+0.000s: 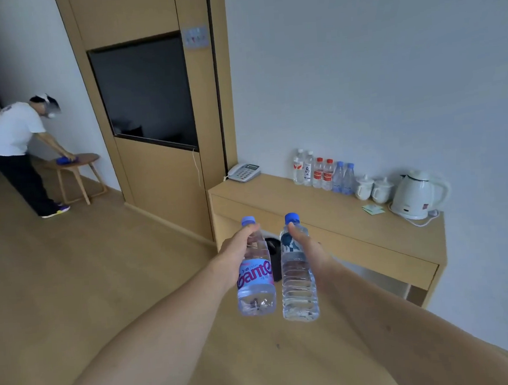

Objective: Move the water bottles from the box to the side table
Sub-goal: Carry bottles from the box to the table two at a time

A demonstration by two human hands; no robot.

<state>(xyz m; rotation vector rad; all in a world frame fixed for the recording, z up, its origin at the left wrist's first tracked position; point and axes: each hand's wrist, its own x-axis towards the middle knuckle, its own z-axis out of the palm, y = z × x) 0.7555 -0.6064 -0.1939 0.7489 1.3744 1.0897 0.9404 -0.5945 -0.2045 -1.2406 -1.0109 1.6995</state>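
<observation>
Both my arms reach out over a pale wood floor [73,295]. My left hand [236,253] has its fingers wrapped round a bottle with a blue and pink label [255,279], held upright in the air. My right hand [306,242] grips a clear bottle with a dark label [298,282], thumb near its blue cap; the two bottles hang side by side, just apart. Ahead and to the right, a light wood desk [277,199] stands against a plain grey-white wall [373,63]. On its far edge six bottles [323,172] line up in a row, two clear, two red-labelled, two blue-capped. Right of them sit two white lidded cups [372,188], then a white kettle [416,194] on its base, with small green packets [373,209] just in front. A telephone [244,172] sits at the desk's far left corner. Left of the desk rises a wood panel holding a dark screen [143,94]. Far left, a person in a white shirt [17,133] bends over a small round table [76,161], hands on a blue thing.
</observation>
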